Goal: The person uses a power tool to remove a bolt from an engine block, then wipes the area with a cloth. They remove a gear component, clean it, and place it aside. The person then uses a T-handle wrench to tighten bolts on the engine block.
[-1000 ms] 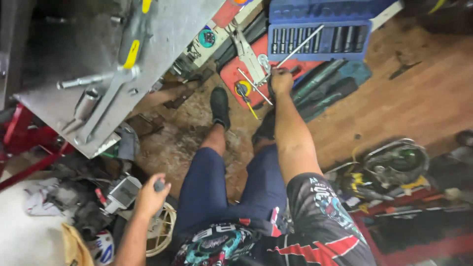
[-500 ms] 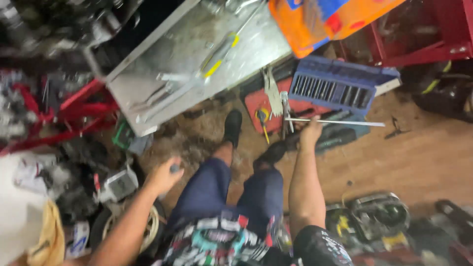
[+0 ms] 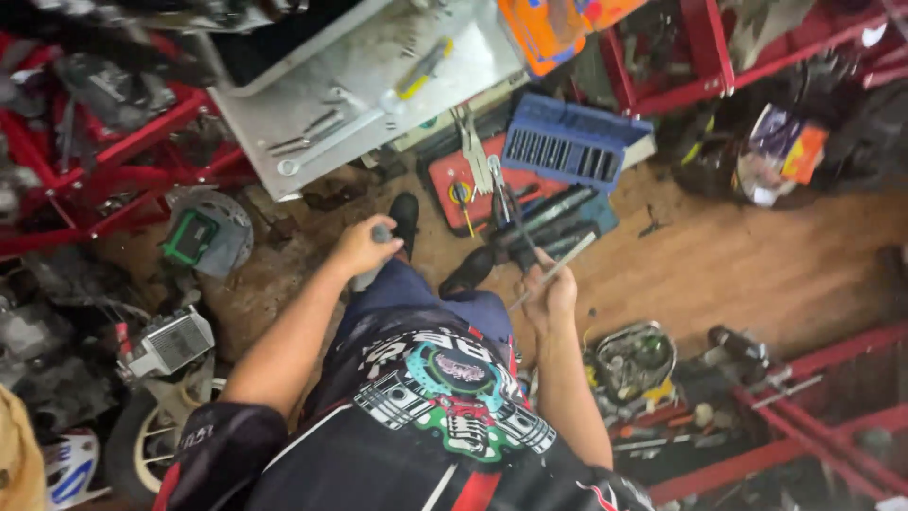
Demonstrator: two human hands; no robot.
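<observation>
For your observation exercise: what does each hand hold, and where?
Right hand grips a thin metal rod at its lower end. Left hand closes around a small dark object.

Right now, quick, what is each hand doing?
Left hand: closed around a small dark grey knob-like thing.
Right hand: closed, holding a thin metal rod.

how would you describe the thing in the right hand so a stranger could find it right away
Start at the blue socket case lying open on the wooden floor, then come down toward the person's knees. There the right hand grips a thin metal rod. It is bare, straight and silver, raised off the floor, unlike the dark-handled tools lying beside it.
</observation>
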